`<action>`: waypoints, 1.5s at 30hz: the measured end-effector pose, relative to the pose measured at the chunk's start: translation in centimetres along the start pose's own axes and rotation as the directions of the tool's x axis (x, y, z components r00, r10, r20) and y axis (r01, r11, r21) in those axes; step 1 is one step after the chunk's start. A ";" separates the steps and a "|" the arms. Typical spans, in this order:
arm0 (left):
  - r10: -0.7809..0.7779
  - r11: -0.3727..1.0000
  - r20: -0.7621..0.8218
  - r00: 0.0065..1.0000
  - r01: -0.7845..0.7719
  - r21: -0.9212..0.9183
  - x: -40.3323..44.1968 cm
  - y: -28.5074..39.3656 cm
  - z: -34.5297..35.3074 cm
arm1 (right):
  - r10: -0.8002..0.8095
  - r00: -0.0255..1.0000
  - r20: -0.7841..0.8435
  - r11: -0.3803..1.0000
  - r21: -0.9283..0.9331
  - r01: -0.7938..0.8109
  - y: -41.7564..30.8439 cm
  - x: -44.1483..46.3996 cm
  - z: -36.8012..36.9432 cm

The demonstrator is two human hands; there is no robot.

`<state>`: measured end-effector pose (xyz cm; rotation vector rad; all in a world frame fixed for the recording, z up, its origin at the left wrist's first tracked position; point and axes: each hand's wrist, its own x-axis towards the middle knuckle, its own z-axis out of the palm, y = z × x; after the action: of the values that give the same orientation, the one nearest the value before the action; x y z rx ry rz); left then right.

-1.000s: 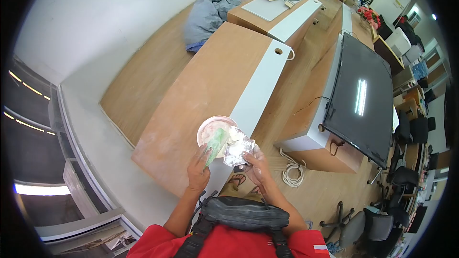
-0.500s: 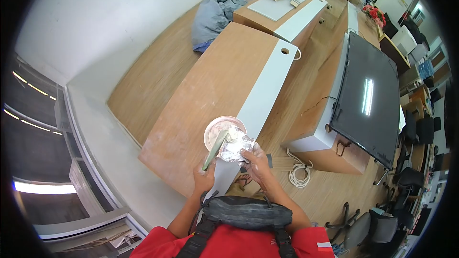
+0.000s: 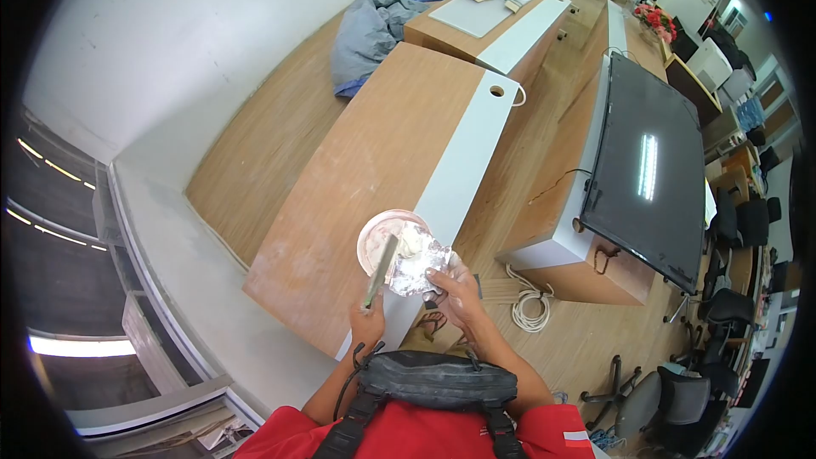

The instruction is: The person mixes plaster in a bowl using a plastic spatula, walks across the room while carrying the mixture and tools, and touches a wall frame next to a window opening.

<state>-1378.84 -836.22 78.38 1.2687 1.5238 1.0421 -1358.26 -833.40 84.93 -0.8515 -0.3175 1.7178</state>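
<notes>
My left hand (image 3: 367, 323) is closed around the lower end of a long, flat, greenish spatula (image 3: 382, 274). Its upper end reaches over a round white tub (image 3: 365, 257), whose inside is coated with pinkish-white paste. In my right hand (image 3: 456, 291) is a crumpled sheet of silver foil (image 3: 414, 277), pinched at its right edge between thumb and fingers. A lump of white paste (image 3: 411, 241) lies on the foil's upper part. The foil overlaps the tub's right side and hides some of its rim. White smears mark my right fingers.
The tub stands on a wooden desk (image 3: 374, 144) with a white strip along its right side. To the right, a large black screen (image 3: 646, 170) lies on another desk. Coiled white cable (image 3: 531, 310) rests on the floor. A white wall and window frame (image 3: 157, 280) border the left.
The spatula has turned from showing its broad face to a narrower, more edge-on view beside the foil. My right hand keeps its hold on the foil. The whole view has shifted slightly.
</notes>
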 end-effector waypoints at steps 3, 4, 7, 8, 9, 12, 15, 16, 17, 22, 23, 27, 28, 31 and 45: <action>0.013 0.991 -0.089 0.996 -0.024 -0.132 0.4 -0.7 -0.2 | -0.035 0.999 -0.039 0.999 -0.001 0.035 -0.1 0.1 -1.4; 0.018 0.993 -0.077 0.997 -0.027 -0.118 0.5 0.0 -0.4 | -0.035 0.999 -0.039 0.999 -0.003 0.035 0.3 0.4 -2.2; -0.001 0.998 -0.029 1.000 -0.001 -0.064 0.1 2.1 -0.7 | 0.003 0.997 -0.082 1.000 -0.025 -0.005 1.3 0.5 -3.1; -0.027 0.999 0.008 1.000 0.027 -0.024 0.1 2.5 -0.5 | 0.031 0.994 -0.108 0.999 -0.033 -0.035 1.7 0.5 -3.0; -0.024 0.999 0.015 1.000 0.025 -0.022 0.0 2.6 -0.2 | 0.059 0.989 -0.135 0.997 -0.038 -0.064 1.9 0.4 -2.8; 0.006 0.999 0.041 0.999 -0.005 -0.034 -0.5 2.0 0.3 | 0.056 0.992 -0.117 0.998 0.009 -0.056 2.2 0.3 -2.6; 0.044 0.999 0.063 0.997 -0.043 -0.002 -0.5 0.6 0.5 | 0.039 0.992 -0.121 0.999 0.012 -0.038 2.0 -0.1 -2.4; 0.083 0.996 0.048 0.995 -0.084 0.010 -0.4 0.5 0.6 | 0.038 0.992 -0.120 0.999 0.012 -0.036 2.0 -0.2 -2.4; 0.122 0.992 0.032 0.992 -0.123 0.023 -0.4 0.4 0.7 | 0.029 0.994 -0.102 1.000 0.005 -0.029 1.9 -0.2 -2.5; 0.041 0.981 0.097 0.994 -0.059 0.183 0.0 1.0 0.0 | 0.021 0.999 -0.032 0.999 0.048 -0.019 -0.3 -1.6 -1.4; -0.117 0.962 0.126 0.985 0.081 0.259 0.1 1.4 -0.2 | -0.002 1.000 -0.025 0.998 0.062 0.003 -0.8 -1.8 -1.6; -0.170 0.899 0.155 0.973 0.217 -0.381 1.8 2.1 0.3 | -0.107 0.992 -0.074 0.990 0.081 0.113 -1.3 -2.7 -5.9; -0.222 0.808 0.245 0.944 0.318 -0.496 2.1 3.4 0.1 | -0.137 0.984 -0.115 0.988 0.050 0.144 -1.4 -3.1 -6.9; -0.265 0.601 0.459 0.848 0.517 -0.609 2.7 5.5 0.1 | -0.110 0.966 -0.234 0.990 0.063 0.128 -1.3 -4.7 -8.7; 0.050 -0.209 0.950 0.307 0.934 -0.291 3.4 4.3 6.0 | -0.151 0.979 -0.138 0.960 0.217 0.178 -1.3 -7.0 -9.2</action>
<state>-1372.30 -831.91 80.57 -0.2738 0.1941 0.4218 -1350.36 -841.35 81.86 -0.7347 -0.1030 1.5069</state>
